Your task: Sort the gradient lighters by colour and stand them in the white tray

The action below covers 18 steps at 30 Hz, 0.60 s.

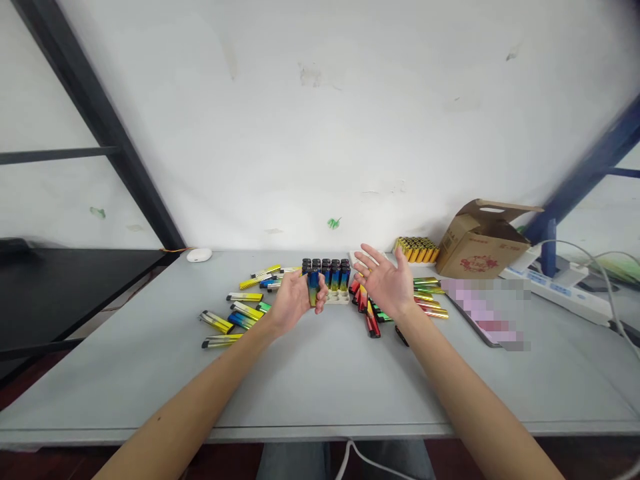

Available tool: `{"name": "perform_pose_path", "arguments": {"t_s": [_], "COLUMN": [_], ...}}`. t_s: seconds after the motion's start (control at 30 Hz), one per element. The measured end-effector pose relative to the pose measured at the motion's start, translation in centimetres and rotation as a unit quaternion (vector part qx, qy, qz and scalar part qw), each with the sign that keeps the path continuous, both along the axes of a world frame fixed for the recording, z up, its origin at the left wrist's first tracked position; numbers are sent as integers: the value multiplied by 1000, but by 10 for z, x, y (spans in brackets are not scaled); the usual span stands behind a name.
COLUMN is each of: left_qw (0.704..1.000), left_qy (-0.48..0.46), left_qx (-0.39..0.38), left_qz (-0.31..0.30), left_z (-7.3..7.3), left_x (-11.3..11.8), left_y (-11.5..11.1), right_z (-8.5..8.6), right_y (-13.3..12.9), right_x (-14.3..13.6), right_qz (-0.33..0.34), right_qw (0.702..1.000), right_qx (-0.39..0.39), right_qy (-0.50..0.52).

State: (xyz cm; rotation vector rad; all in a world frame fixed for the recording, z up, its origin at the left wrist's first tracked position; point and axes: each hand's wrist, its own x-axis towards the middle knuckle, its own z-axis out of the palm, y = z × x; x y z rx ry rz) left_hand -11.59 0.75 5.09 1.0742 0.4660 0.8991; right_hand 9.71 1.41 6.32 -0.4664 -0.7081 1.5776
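My left hand (295,298) holds an upright blue-and-yellow lighter (313,288) in front of a white tray (339,299). Dark-topped blue-and-yellow lighters (335,277) stand in rows in that tray, and its front right holes show bare. My right hand (385,280) is palm up with fingers spread, holding nothing, just right of the tray. Under and beside it lie red lighters (373,323), with green and yellow ones around them. Left of my left hand, several yellow lighters (245,297) and a blue one (242,321) lie loose on the grey table (320,380).
An open cardboard box (475,250) stands at the back right, beside a tray of yellow-orange lighters (417,250). A flat pink-topped item (477,310), partly blurred, lies nearer. A white power strip (560,293) with cables is far right. A white oval case (199,255) sits back left.
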Motion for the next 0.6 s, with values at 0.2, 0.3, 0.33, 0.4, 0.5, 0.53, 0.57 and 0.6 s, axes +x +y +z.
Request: {"name": "perform_pose_path", "arguments": {"t_s": [0.2, 0.3, 0.33, 0.4, 0.5, 0.53, 0.57, 0.6], "left_qw": [997, 991, 988, 979, 953, 942, 932, 925], "left_qy": [7, 26, 31, 49, 112, 136, 158, 178], "left_qx": [14, 46, 58, 88, 138, 155, 170, 183], "left_qz": [79, 125, 140, 178, 247, 265, 277, 280], "left_z": [2, 8, 10, 13, 15, 14, 14, 14], "left_x": [-5, -10, -12, -17, -24, -26, -27, -28], "left_y": [4, 7, 8, 12, 16, 16, 17, 17], "right_z": [1, 1, 0, 0, 0, 0, 0, 1], "right_y": [0, 1, 2, 2, 3, 2, 2, 2], "right_x": [2, 3, 3, 3, 3, 3, 3, 3], "right_qz": [-8, -9, -9, -9, -10, -10, -11, -13], "right_qw": [1000, 1000, 1000, 1000, 1000, 1000, 1000, 1000], "right_qx": [1, 1, 1, 1, 2, 3, 3, 3], "right_qy": [1, -2, -3, -5, -5, -6, -8, -10]}}
